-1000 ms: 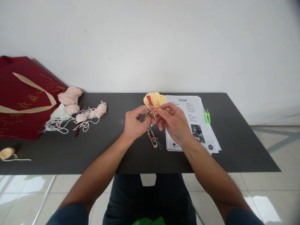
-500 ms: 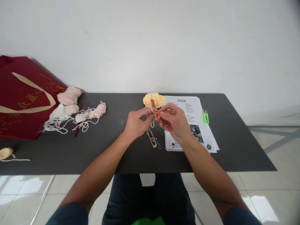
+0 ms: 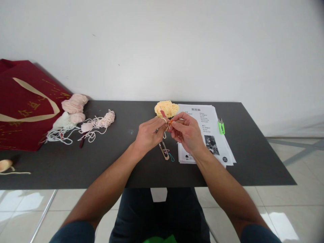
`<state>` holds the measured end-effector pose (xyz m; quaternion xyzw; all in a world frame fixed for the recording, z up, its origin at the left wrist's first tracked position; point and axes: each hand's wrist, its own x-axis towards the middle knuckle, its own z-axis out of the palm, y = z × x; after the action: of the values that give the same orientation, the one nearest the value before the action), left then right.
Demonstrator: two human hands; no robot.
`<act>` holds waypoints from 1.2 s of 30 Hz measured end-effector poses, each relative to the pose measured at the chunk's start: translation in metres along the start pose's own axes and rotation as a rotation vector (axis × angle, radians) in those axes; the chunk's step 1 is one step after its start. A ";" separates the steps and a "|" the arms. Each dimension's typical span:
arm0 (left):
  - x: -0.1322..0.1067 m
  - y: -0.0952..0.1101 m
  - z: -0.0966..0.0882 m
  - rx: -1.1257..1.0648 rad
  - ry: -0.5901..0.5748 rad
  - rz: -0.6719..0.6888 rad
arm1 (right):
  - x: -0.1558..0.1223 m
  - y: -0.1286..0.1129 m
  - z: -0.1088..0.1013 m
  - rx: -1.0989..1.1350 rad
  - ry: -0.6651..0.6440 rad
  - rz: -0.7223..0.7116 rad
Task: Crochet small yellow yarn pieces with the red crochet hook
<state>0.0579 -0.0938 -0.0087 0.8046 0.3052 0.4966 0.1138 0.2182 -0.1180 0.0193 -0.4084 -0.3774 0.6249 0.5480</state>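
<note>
My left hand and my right hand meet above the middle of the dark table, fingers pinched together. Between the fingertips runs a pale yellow yarn strand. My right hand pinches a thin orange-tipped crochet hook. My left hand pinches the yarn at the hook. Just behind the hands lies a yellow yarn ball with a red band. Under the hands a metal thread snip rests on the table.
A printed instruction sheet lies right of my hands, with green snips at its edge. Pink and white yarn skeins and loose strands lie at the left, beside a dark red bag. A small beige piece sits far left.
My hands have drawn a little closer together and shifted slightly; the fingers keep working the yarn and hook. Nothing else on the table has moved.
</note>
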 end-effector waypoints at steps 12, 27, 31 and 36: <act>0.001 0.004 0.001 -0.005 0.073 -0.092 | -0.001 -0.001 -0.001 -0.028 -0.014 -0.025; 0.001 -0.001 -0.005 -0.616 0.030 -0.431 | 0.014 0.001 -0.013 0.217 -0.154 0.101; 0.005 0.000 -0.004 -0.717 0.117 -0.544 | 0.009 0.000 -0.006 0.266 -0.107 0.037; 0.008 0.000 0.003 -0.815 0.220 -0.625 | 0.006 0.004 0.003 0.240 -0.018 -0.101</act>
<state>0.0630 -0.0883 -0.0042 0.5086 0.3230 0.5988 0.5276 0.2136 -0.1125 0.0162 -0.3148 -0.3251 0.6409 0.6200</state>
